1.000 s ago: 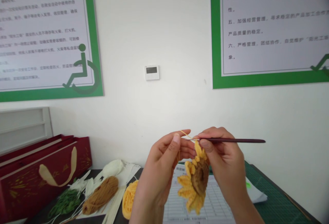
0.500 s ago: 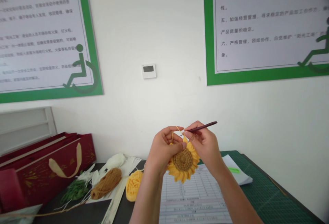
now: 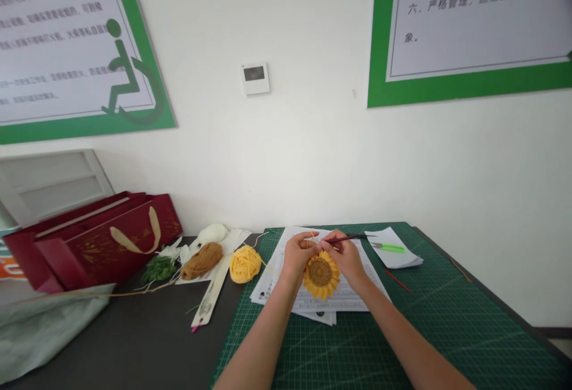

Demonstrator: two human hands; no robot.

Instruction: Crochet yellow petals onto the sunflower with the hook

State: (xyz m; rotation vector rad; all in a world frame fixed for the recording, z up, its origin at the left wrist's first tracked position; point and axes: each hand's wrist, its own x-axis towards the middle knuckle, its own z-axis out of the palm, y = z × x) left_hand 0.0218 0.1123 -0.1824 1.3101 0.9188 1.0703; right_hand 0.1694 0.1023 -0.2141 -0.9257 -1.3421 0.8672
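Between my hands hangs a crocheted sunflower [image 3: 321, 275] with a brown centre and yellow petals. My left hand [image 3: 300, 254] is closed on its upper left edge, a strand of yellow yarn running over the fingers. A dark crochet hook [image 3: 346, 239] is pinched in my right hand [image 3: 345, 255], its handle pointing right; the hook's tip is hidden at the fingers. Both hands meet at the flower's top edge. To the left on the table sits a ball of yellow yarn [image 3: 245, 264], a strand trailing from it toward my hands.
Printed sheets [image 3: 277, 285] lie under my hands on a green cutting mat [image 3: 447, 318]. At right are folded paper [image 3: 388, 257] and a green cutter [image 3: 389, 247]. Brown yarn [image 3: 202, 260], green yarn [image 3: 159, 268], white yarn [image 3: 211, 234] and a red gift bag [image 3: 107, 238] stand left.
The view has tipped down and shows more of the table. My hands appear lower and smaller, drawn closer together at the flower's top, still holding the sunflower and crochet hook.
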